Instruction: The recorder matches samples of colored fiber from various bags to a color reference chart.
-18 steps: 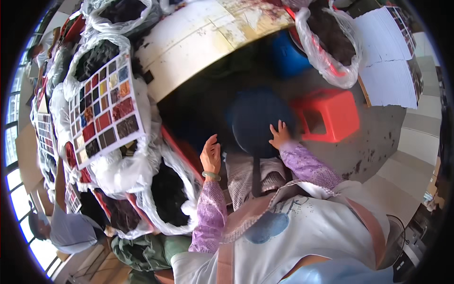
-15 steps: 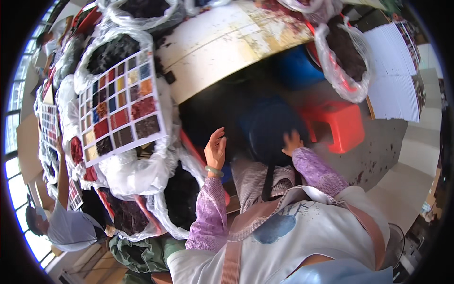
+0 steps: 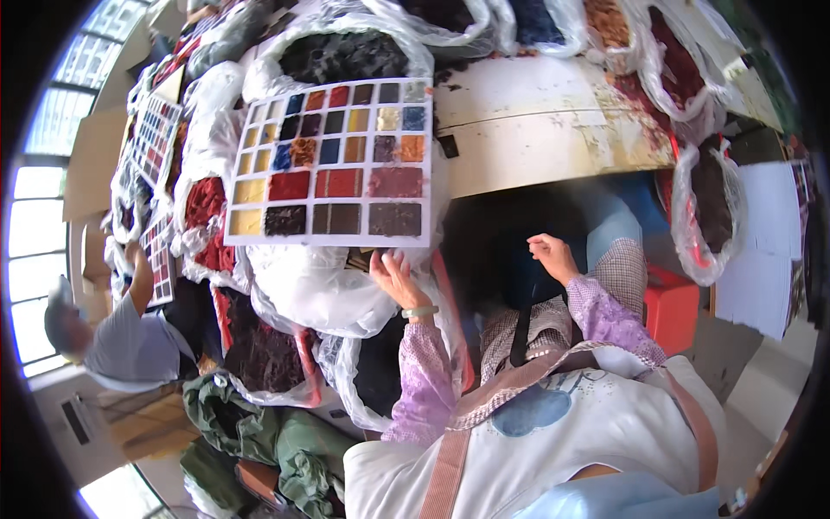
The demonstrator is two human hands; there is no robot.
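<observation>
My left hand (image 3: 397,282), a bangle at its wrist, is beside the lower edge of a white board (image 3: 322,245) with a grid of coloured swatches. Its fingers are loosely apart with nothing seen in them; I cannot tell whether they touch the board. A large white plastic bag (image 3: 307,290) bulges under the board. My right hand (image 3: 554,259) hovers above my lap, fingers loosely bent and apart, holding nothing visible. Behind it is a dark blue stool (image 3: 519,281), partly hidden by my legs.
Open bags of dark flakes (image 3: 346,57) and red flakes (image 3: 206,212) crowd the left and back. A pale table (image 3: 536,112) curves ahead. A red stool (image 3: 670,310) stands at my right. At far left, a person (image 3: 130,333) reaches toward another swatch board (image 3: 158,259).
My view has turned left, so the swatch board sits nearer the middle. My left hand has come to its lower edge. My right hand has lifted away from the dark stool.
</observation>
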